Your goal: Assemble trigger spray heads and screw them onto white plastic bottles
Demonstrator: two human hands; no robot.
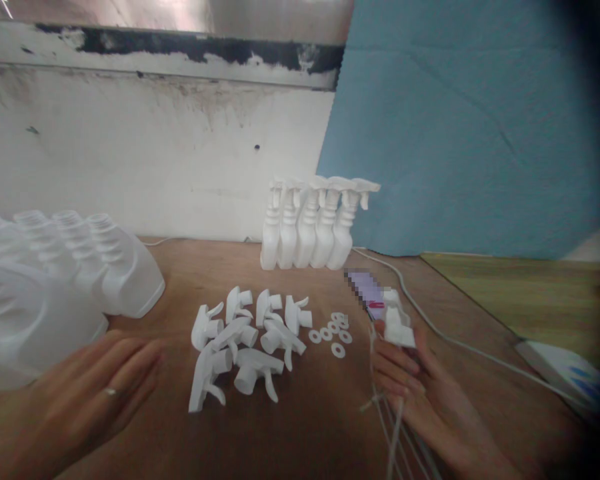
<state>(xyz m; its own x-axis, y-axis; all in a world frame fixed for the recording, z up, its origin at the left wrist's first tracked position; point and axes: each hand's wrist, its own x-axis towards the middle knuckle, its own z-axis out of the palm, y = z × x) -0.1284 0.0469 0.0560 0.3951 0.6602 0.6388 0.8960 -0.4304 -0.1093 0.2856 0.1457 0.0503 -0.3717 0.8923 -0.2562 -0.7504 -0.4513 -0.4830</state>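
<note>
My right hand (405, 373) is closed around a white trigger spray head (398, 328), its wide collar facing me. Thin white tubes (394, 440) run below that hand toward the bottom edge; whether it touches them is unclear. My left hand (105, 387), wearing a ring, hovers at the lower left with fingers stretched and nothing visible in them. Beside it stand several open-necked white bottles (135, 273). Between my hands lie several loose white trigger spray heads (257, 367), and to their right a small cluster of flat white ring washers (338, 350).
At the back, a row of several white bottles fitted with spray heads (307, 233) stands by the wall. A blurred phone (364, 287) lies near my right hand. A white cable (430, 320) crosses the right side of the wooden table (205, 257). Blue cloth (455, 133) hangs behind.
</note>
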